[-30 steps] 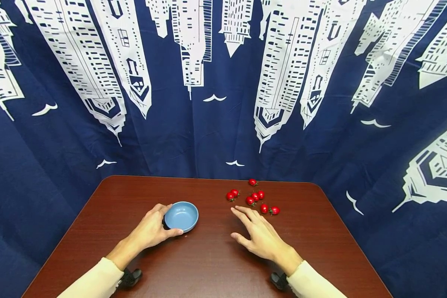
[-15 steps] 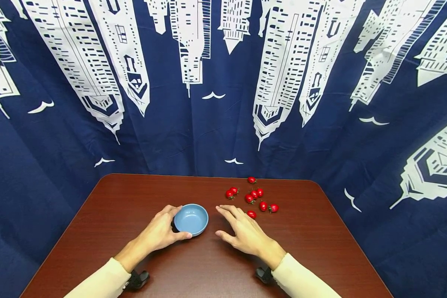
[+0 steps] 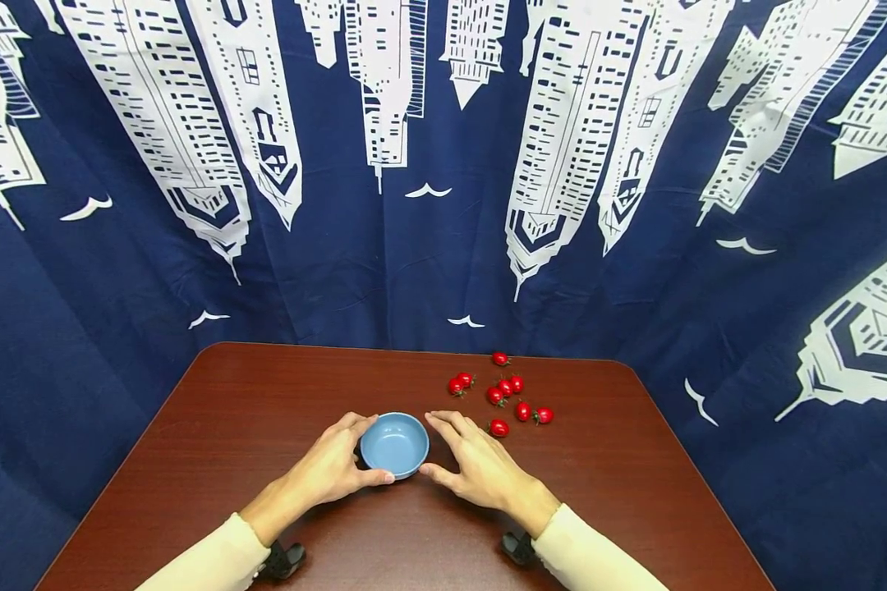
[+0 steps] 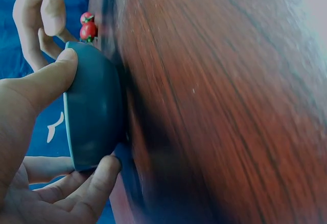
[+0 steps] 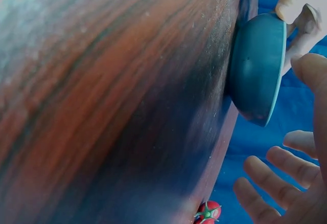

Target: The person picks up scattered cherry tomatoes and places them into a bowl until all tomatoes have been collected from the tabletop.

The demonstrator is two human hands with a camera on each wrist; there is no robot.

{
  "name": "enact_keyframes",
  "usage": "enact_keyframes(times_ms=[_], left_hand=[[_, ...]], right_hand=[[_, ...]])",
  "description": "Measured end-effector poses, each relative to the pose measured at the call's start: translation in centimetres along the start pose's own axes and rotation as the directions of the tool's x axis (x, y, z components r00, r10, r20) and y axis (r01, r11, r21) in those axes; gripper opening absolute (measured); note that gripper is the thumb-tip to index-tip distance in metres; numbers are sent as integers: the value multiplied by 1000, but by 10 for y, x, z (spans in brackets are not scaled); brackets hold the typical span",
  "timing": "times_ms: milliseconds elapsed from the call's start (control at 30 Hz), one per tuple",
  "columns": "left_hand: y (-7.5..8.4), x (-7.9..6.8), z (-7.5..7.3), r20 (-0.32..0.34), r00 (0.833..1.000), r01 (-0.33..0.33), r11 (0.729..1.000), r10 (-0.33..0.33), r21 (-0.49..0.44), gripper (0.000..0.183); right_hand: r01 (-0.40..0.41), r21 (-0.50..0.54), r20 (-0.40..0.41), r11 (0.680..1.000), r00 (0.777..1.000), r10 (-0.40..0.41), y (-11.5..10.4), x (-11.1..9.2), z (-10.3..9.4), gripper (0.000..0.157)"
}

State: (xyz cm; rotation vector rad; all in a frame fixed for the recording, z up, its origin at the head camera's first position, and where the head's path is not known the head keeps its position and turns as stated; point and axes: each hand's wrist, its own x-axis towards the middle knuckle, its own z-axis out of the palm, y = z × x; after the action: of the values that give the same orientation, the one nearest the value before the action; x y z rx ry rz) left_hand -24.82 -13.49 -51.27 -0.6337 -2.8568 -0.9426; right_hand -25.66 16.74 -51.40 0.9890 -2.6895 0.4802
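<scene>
A navy cloth (image 3: pixel 414 271) printed with white, upside-down buildings and birds spans the background from the left edge to the right, behind a reddish-brown surface (image 3: pixel 266 386). At the left, a cream sleeve (image 3: pixel 199 566) leads past a black wrist device (image 3: pixel 282 562) to the left hand (image 3: pixel 328 468), which grips the near-left side of a blue bowl (image 3: pixel 395 446) between thumb and fingers. The bowl sits upright near the middle of the surface, between the two hands; whether its base fully meets the wood is hard to tell. Just right of it, the right hand (image 3: pixel 480 468) has its fingers spread and relaxed, the thumb close to the rim. Beyond that hand lie nine small red tomatoes: from the left, a close pair (image 3: pixel 456 387), then a cluster of three (image 3: pixel 495 396) with one tomato behind (image 3: pixel 500 359) and one in front (image 3: pixel 498 428), then two more side by side (image 3: pixel 544 415). A second cream sleeve (image 3: pixel 591 558) covers the right forearm.
</scene>
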Motion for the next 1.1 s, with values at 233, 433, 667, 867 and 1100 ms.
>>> enact_keyframes(times_ms=[233, 433, 667, 867, 1100], left_hand=[[12, 1, 9, 59, 997, -43, 994, 49, -102, 103], [22, 3, 15, 63, 993, -87, 988, 96, -130, 101], [31, 4, 18, 74, 991, -98, 986, 109, -138, 101], [37, 4, 25, 90, 990, -94, 986, 107, -141, 101], [42, 2, 33, 89, 990, -93, 985, 107, -145, 102]], right_hand=[[-37, 7, 18, 999, 999, 37, 2, -8, 6, 81], [-43, 13, 25, 999, 999, 43, 6, -14, 3, 78], [-74, 25, 61, 997, 995, 73, 11, -22, -1, 79], [-78, 33, 60, 996, 995, 75, 15, -31, -6, 78], [-62, 19, 64, 998, 996, 61, 19, -37, -9, 76]])
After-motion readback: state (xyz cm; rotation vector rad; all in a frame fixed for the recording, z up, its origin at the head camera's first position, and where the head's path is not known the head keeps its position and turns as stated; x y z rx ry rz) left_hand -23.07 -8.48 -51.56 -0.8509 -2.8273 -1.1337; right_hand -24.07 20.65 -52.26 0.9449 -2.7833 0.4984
